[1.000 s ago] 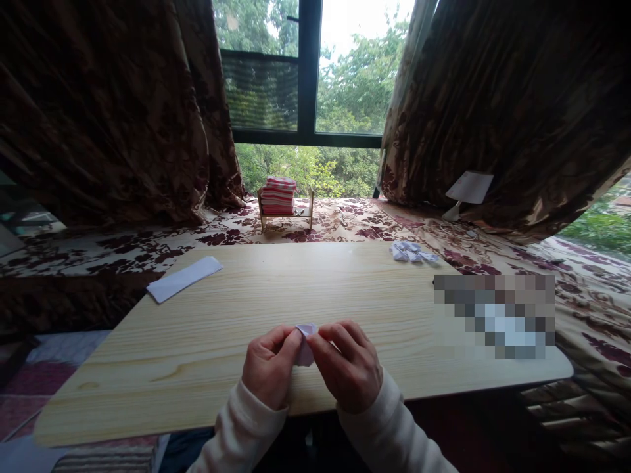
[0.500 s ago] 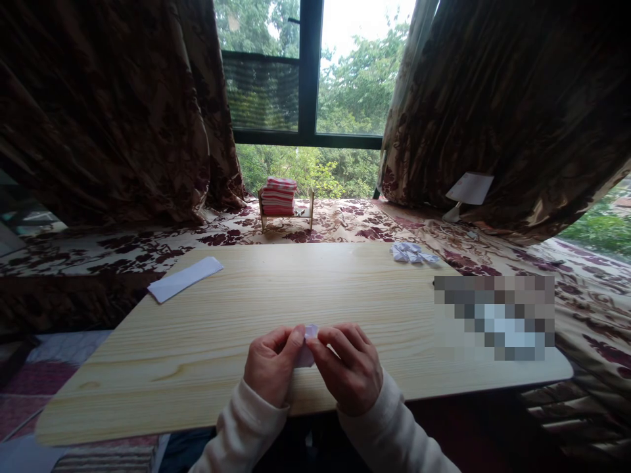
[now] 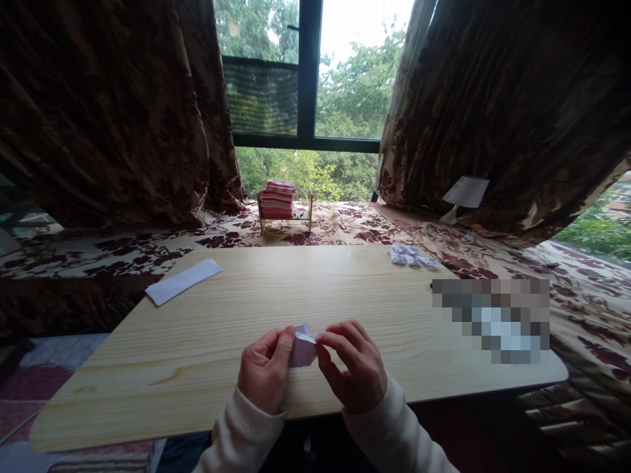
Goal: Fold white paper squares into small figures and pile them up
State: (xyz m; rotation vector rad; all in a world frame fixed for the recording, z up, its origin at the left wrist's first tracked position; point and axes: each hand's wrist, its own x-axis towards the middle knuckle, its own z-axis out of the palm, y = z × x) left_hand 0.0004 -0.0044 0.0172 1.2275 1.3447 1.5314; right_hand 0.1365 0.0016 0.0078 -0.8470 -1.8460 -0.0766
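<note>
A small folded piece of white paper is held up over the near part of the table. My left hand grips its left side, the thumb on top. With thumb and index finger together, my right hand pinches the paper's right corner. A flap at the top of the paper stands partly raised between the hands. On the table's left side lies a stack of white paper strips. Several folded white paper pieces sit in a pile at the far right.
The pale wooden table has a floral-covered ledge behind it. On that ledge stand a small wooden rack with striped folded cloths and a white lamp. A pixelated patch hides something at the table's right.
My right hand has shifted slightly right, away from the left, and more of the folded paper shows between them. The paper's top flap appears more opened out.
</note>
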